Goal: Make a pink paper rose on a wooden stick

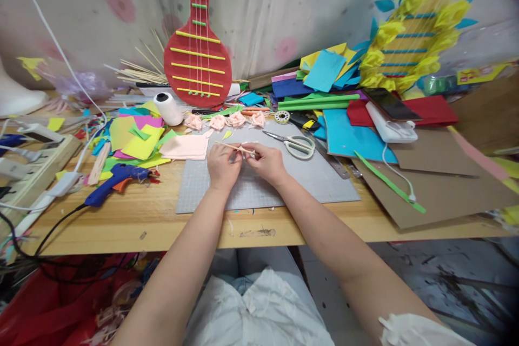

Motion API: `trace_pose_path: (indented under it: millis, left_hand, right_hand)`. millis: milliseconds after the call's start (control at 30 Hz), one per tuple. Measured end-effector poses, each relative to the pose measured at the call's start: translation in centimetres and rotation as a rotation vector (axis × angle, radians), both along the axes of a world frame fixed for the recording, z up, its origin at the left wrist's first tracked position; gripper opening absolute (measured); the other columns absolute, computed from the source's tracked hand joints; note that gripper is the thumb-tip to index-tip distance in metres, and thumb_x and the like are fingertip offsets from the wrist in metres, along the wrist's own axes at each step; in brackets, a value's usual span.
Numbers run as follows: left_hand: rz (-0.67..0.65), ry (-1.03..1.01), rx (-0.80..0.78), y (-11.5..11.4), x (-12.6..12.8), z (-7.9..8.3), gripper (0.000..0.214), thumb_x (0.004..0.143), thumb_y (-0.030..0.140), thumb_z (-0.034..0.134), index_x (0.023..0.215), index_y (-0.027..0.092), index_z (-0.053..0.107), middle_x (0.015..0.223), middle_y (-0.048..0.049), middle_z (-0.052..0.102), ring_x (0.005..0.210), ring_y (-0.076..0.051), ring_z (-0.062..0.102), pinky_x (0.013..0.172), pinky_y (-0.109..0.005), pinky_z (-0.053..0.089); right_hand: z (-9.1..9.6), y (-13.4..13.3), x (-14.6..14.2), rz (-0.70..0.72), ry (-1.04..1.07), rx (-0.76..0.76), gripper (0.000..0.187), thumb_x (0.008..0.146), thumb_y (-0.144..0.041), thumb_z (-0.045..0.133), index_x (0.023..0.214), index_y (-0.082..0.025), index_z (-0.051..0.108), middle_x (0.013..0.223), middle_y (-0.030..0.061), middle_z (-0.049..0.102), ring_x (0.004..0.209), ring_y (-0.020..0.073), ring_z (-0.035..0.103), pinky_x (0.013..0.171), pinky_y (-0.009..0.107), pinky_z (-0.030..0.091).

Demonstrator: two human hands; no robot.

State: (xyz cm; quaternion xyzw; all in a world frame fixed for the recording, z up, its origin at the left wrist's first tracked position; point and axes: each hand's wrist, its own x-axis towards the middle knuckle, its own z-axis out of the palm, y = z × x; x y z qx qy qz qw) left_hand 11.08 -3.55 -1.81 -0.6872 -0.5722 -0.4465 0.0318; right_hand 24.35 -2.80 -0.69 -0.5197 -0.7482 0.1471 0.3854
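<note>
Left hand: my left hand point(222, 165) pinched the thin stick point(235, 147), fingers closed.
Right hand: my right hand point(265, 161) gripped its other end.
Under: grey mat point(284, 184).

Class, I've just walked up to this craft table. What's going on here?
A person sits at a cluttered wooden table. The left hand and right hand pinch a thin wooden stick between them, just above a grey cutting mat. Scissors lie on the mat to the right, and pink paper flowers sit in a row beyond it. A blue glue gun lies to the left.
</note>
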Motion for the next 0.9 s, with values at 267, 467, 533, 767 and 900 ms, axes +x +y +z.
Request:
trace_pose_path:
  millis: [267,467,533,767,900]
  left_hand:
    - [0.026,0.026,0.008,-0.2,0.0,0.4,0.021,0.071,0.020,0.055,0.089,0.022,0.066,0.088,-0.0036,0.065,0.090,-0.021,0.053,0.082,-0.034,0.038]
    - [-0.030,-0.004,0.033,-0.2,0.0,0.4,0.028,0.074,0.019,0.051,0.099,0.021,0.063,0.097,-0.0027,0.066,0.093,-0.019,0.053,0.085,-0.033,0.037]
    - [-0.038,-0.012,0.016,-0.2,0.0,0.3,0.026,0.074,0.019,0.051,0.097,0.021,0.064,0.091,-0.0020,0.067,0.090,-0.018,0.053,0.084,-0.033,0.038]
    - [-0.063,-0.024,-0.060,-0.2,0.1,0.4,0.033,0.069,0.014,0.053,0.101,0.021,0.062,0.086,-0.0011,0.067,0.085,-0.020,0.053,0.082,-0.033,0.039]
    - [-0.094,-0.012,-0.109,-0.3,0.1,0.4,0.038,0.071,0.015,0.051,0.108,0.020,0.057,0.086,-0.0023,0.066,0.085,-0.020,0.052,0.080,-0.034,0.039]
  right_hand:
    - [-0.2,0.2,0.3,0.025,0.015,-0.037,0.027,0.074,-0.025,0.049,0.096,-0.028,0.065,0.079,-0.0031,0.069,0.062,0.0112,0.057,0.061,0.022,0.040]
    - [0.2,0.2,0.6,0.067,-0.101,0.011,0.026,0.077,-0.025,0.048,0.096,-0.027,0.066,0.081,0.0002,0.067,0.070,0.0130,0.057,0.063,0.023,0.038]
    - [0.6,0.1,0.7,0.069,-0.157,0.060,0.026,0.078,-0.028,0.047,0.096,-0.027,0.066,0.083,0.0020,0.064,0.071,0.0131,0.055,0.063,0.024,0.037]
    - [0.9,0.0,1.2,0.056,-0.156,0.070,0.021,0.074,-0.026,0.053,0.087,-0.025,0.068,0.107,0.0034,0.052,0.077,0.0128,0.053,0.063,0.025,0.039]
    - [0.2,1.0,1.7,0.187,0.035,-0.059,0.016,0.074,-0.023,0.052,0.081,-0.023,0.067,0.101,0.0019,0.057,0.085,0.0135,0.054,0.074,0.026,0.042]
